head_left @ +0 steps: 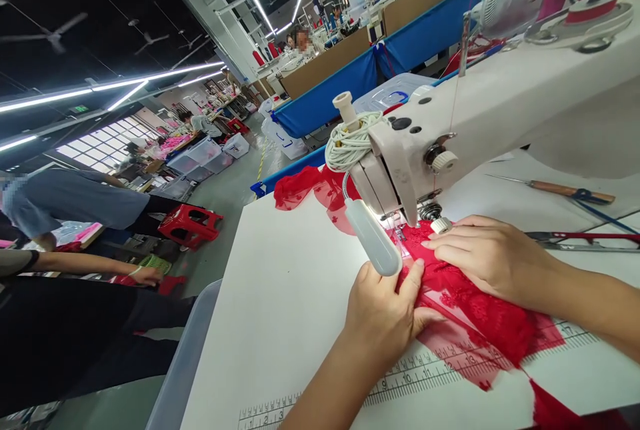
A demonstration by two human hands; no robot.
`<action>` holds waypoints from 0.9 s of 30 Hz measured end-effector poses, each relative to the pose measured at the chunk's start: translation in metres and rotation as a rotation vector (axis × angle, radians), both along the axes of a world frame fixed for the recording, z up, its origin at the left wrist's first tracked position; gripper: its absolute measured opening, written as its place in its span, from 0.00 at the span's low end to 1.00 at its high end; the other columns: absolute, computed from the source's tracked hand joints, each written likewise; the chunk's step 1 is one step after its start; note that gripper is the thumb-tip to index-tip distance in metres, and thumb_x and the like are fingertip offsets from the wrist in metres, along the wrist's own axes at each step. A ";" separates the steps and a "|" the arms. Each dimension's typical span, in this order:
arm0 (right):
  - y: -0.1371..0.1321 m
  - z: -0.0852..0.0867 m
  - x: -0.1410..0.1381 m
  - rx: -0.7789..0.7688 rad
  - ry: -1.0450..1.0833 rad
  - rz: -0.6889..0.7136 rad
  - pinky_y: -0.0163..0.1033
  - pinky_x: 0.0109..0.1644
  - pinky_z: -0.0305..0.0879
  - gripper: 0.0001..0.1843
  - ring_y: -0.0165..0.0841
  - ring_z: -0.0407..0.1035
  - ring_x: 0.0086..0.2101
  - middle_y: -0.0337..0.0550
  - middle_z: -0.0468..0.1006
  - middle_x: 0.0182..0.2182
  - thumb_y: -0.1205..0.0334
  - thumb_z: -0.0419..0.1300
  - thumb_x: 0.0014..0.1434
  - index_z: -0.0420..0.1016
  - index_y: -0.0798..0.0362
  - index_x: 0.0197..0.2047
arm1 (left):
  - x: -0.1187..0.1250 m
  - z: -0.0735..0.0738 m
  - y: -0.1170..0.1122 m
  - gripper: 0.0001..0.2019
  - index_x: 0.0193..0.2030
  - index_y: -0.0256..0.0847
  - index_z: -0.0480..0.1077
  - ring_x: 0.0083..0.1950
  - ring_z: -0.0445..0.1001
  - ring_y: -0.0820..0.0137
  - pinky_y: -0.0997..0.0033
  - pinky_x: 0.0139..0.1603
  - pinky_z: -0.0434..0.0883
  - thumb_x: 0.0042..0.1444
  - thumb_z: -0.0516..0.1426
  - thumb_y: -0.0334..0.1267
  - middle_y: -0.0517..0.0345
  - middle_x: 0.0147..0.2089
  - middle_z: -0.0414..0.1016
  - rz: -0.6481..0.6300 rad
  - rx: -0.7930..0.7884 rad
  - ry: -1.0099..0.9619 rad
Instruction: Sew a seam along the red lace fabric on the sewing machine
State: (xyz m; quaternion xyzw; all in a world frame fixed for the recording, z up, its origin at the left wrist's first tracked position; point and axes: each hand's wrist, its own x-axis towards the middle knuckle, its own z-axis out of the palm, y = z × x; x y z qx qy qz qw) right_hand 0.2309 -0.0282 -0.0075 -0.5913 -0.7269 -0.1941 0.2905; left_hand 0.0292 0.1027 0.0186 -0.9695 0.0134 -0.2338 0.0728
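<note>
Both hands flat on the red lace fabric (480, 317), right at the sewing machine (500, 117) needle.

Left hand (385, 313) pinches the near edge, fingers curled on it; right hand (480, 253) presses down with fingers stretched, closer to the presser foot (397, 220). The strip runs from the lower right up-left, over the printed ruler (400, 377). Bare white table (280, 297) lies to the left; scissors (570, 190) sit beyond on the right.
</note>
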 end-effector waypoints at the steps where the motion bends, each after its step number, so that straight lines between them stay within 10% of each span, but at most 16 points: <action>1: 0.001 -0.001 0.000 0.011 0.011 -0.005 0.43 0.46 0.70 0.20 0.35 0.78 0.40 0.45 0.84 0.39 0.80 0.48 0.58 0.78 0.55 0.40 | 0.000 -0.001 0.000 0.33 0.59 0.35 0.76 0.40 0.72 0.62 0.63 0.38 0.73 0.71 0.45 0.61 0.41 0.53 0.78 0.003 -0.002 -0.002; 19: 0.010 0.007 0.008 -0.051 -0.012 0.006 0.40 0.39 0.69 0.20 0.34 0.75 0.34 0.47 0.84 0.41 0.76 0.45 0.66 0.79 0.54 0.42 | 0.003 -0.007 0.009 0.35 0.64 0.33 0.72 0.47 0.73 0.56 0.60 0.42 0.74 0.68 0.50 0.64 0.37 0.52 0.77 0.072 0.027 0.063; 27: 0.005 0.008 0.005 -0.086 0.030 0.024 0.47 0.51 0.72 0.18 0.38 0.77 0.45 0.49 0.83 0.49 0.67 0.47 0.72 0.77 0.54 0.54 | -0.002 -0.002 0.008 0.32 0.60 0.37 0.75 0.49 0.73 0.56 0.57 0.47 0.75 0.69 0.48 0.62 0.38 0.55 0.76 -0.013 -0.012 0.027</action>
